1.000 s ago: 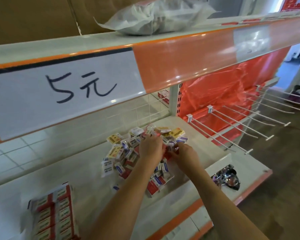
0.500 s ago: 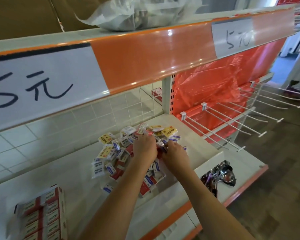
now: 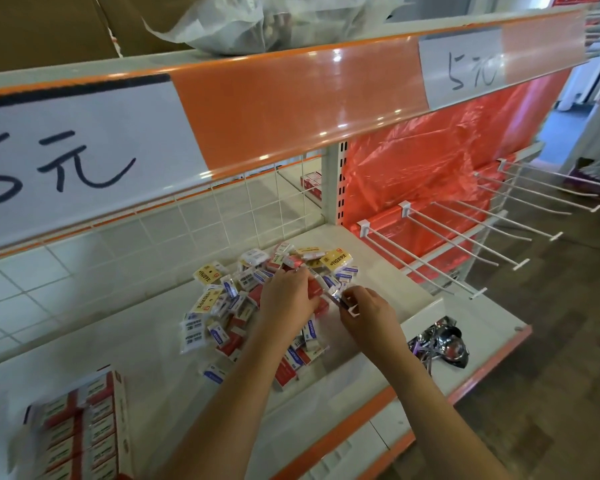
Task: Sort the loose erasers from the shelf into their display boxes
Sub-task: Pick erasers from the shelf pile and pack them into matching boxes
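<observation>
A heap of loose erasers [image 3: 222, 303] in red, white-blue and yellow wrappers lies in the middle of the white shelf [image 3: 136, 344]. My left hand [image 3: 284, 301] rests on top of the heap, fingers curled over a red eraser [image 3: 315, 292]. My right hand [image 3: 369, 315] is just to its right and pinches a small wrapped eraser [image 3: 336, 299] at its fingertips. A display box [image 3: 84, 424] packed with red-and-white erasers stands at the shelf's near left corner. Erasers under my hands are hidden.
Long white peg hooks [image 3: 465, 251] stick out on the right before an orange plastic sheet [image 3: 413, 168]. Silver foil packets [image 3: 440, 344] lie on the lower step at right. An upper shelf with a price strip [image 3: 274, 109] overhangs; a plastic bag [image 3: 257, 22] sits on it.
My view swung right and a little closer. Both hands stayed on the heap; my right hand drew slightly away from the left with a small eraser between its fingertips.
</observation>
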